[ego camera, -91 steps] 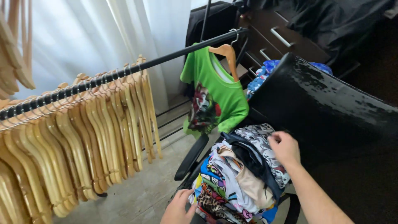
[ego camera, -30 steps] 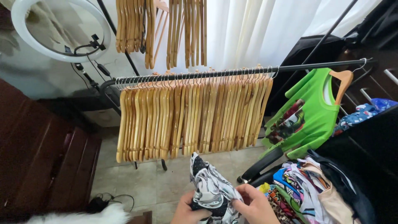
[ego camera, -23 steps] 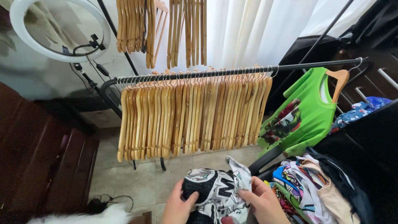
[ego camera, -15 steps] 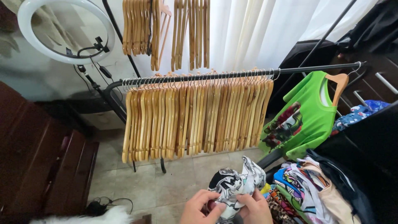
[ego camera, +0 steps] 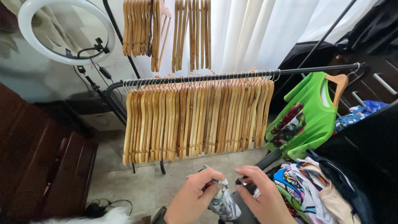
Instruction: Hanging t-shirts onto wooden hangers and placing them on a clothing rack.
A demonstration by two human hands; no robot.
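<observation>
My left hand (ego camera: 195, 198) grips a bunched black-and-white patterned garment (ego camera: 224, 203) at the bottom of the view. My right hand (ego camera: 265, 195) is on the same garment from the right, fingers curled over its edge. Both hands are low in front of a black rail (ego camera: 232, 76) packed with several empty wooden hangers (ego camera: 195, 120). A green printed shirt (ego camera: 309, 118) hangs on a wooden hanger at the rail's right end. To the right of my hands lies a pile of colourful clothes (ego camera: 319, 191).
A ring light (ego camera: 62, 31) on a stand is at the upper left. More wooden hangers (ego camera: 166, 31) hang above before a white curtain (ego camera: 265, 33). A dark wooden cabinet (ego camera: 37, 166) stands left, a black surface (ego camera: 369, 141) right. Cables (ego camera: 101, 205) lie on the tiled floor.
The garment was picked from the pile three seconds ago, held spread in front of me, and has now been gathered into a tighter bunch and lowered between both hands.
</observation>
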